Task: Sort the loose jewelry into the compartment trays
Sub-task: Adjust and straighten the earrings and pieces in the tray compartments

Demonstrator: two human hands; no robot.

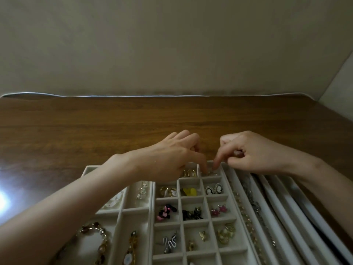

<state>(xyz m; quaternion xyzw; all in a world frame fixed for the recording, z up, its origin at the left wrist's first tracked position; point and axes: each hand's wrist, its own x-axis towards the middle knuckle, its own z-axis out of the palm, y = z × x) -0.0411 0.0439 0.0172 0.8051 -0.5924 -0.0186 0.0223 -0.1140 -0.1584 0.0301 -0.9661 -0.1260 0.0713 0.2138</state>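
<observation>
Jewelry (190,191) sits sorted in the cells of the grid tray (191,201); one small silvery piece (211,173) lies in the far right cell. My left hand (172,159) and right hand (248,152) each point a forefinger down at it, likely settling it; whether either grips it I cannot tell.

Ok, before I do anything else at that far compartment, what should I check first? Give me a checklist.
1. Left hand and right hand both reach the far compartment: ok.
2. Small metal piece lies inside that compartment's walls: ok.
3. Either hand actually pinching the piece: cannot tell, too blurred.
4. Cameo earrings sit in their own slot, apart from the piece: ok.
5. Grid tray rests flat on the table: ok.
</observation>
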